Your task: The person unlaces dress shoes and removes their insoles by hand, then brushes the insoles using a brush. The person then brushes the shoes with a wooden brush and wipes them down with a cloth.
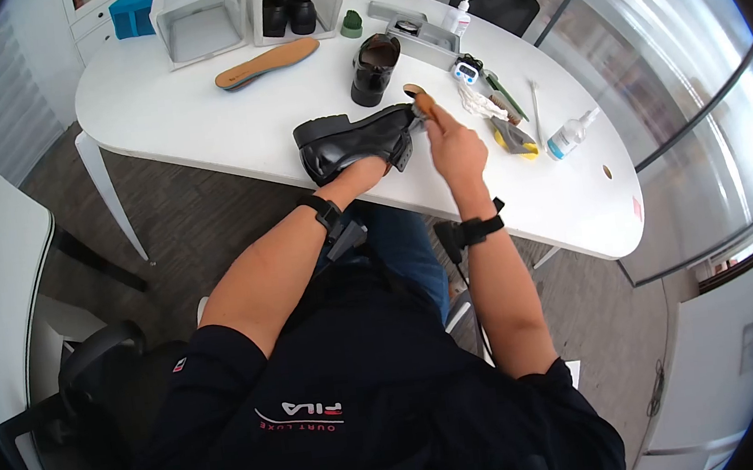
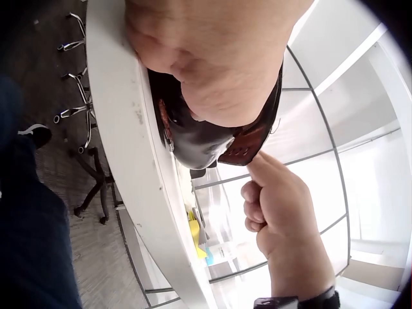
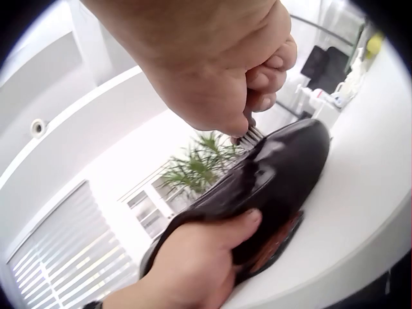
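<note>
A black leather shoe (image 1: 339, 140) lies on its side over the table's front edge, its heel to the left in the head view. My left hand (image 1: 359, 179) reaches into its opening and grips it, the thumb on the leather in the right wrist view, where the shoe (image 3: 296, 158) shows large. My right hand (image 1: 458, 150) pinches a small brush with a wooden handle (image 1: 424, 101). The brush's pale bristles (image 3: 251, 137) touch the shoe's edge near the toe. In the left wrist view my right hand (image 2: 283, 203) is beyond the shoe (image 2: 193, 145), fingers curled.
Behind stand a second black shoe (image 1: 375, 70), a brown insole (image 1: 267, 64), two clear boxes, one holding black shoes (image 1: 289, 10), and a grey tray (image 1: 425, 40). To the right lie a white cloth (image 1: 480, 103), a grey and yellow item (image 1: 514, 138) and a spray bottle (image 1: 572, 135).
</note>
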Demonstrator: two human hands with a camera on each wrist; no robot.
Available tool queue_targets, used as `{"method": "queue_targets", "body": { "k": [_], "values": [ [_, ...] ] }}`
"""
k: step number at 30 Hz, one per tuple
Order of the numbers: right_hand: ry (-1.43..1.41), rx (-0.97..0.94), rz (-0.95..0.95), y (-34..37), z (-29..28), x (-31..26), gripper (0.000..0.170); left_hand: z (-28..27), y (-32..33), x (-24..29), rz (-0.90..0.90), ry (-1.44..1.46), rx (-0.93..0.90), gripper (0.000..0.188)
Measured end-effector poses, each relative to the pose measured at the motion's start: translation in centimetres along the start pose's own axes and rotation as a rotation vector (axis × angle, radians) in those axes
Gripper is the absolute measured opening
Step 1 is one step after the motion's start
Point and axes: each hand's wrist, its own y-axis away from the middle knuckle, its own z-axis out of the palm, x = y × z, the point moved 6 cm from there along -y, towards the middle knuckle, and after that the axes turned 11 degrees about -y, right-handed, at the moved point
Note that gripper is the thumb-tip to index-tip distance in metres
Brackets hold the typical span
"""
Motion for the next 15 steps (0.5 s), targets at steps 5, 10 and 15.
{"method": "queue_targets", "body": {
  "k": [5,10,15],
  "values": [
    [-0.133,-0.010,-0.319,6.1,1.2,-10.7,0.036,0.8,2.3,-4.3,0.117,-0.049,0.078,0.024],
    [-0.179,0.007,-0.599,9.1,1.7,-16.0,0.033,0.0,4.1,-7.7,0.284,-0.074,0.120,0.025],
    [-0.262,-0.086,-0.385,7.0,1.2,-13.6,0.037,3.2,-0.5,-6.6,0.436,-0.083,0.205,0.026]
  ]
}}
